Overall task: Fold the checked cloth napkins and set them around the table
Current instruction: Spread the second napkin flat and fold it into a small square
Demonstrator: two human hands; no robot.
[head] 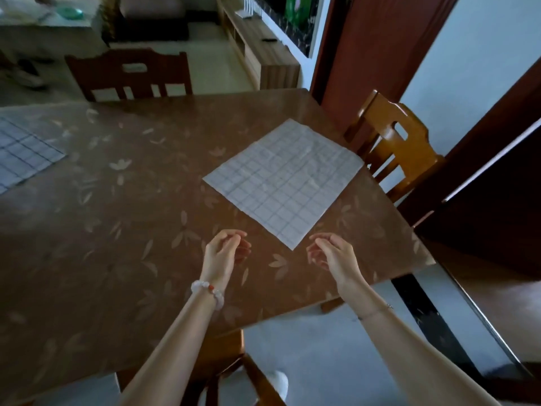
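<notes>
A white checked cloth napkin (285,178) lies spread flat on the brown leaf-patterned table (123,230), turned like a diamond near the right corner. Its nearest corner points toward me. My left hand (224,253) hovers just left of that corner, fingers loosely curled and holding nothing. My right hand (332,253) hovers just right of the corner, also loosely curled and holding nothing. A second checked napkin (23,153) lies flat at the table's left edge, partly cut off by the frame.
A dark wooden chair (131,74) stands at the far side of the table. A lighter wooden chair (392,142) stands at the right side, and a third chair (234,373) is below my arms. A dark door frame (483,171) rises on the right.
</notes>
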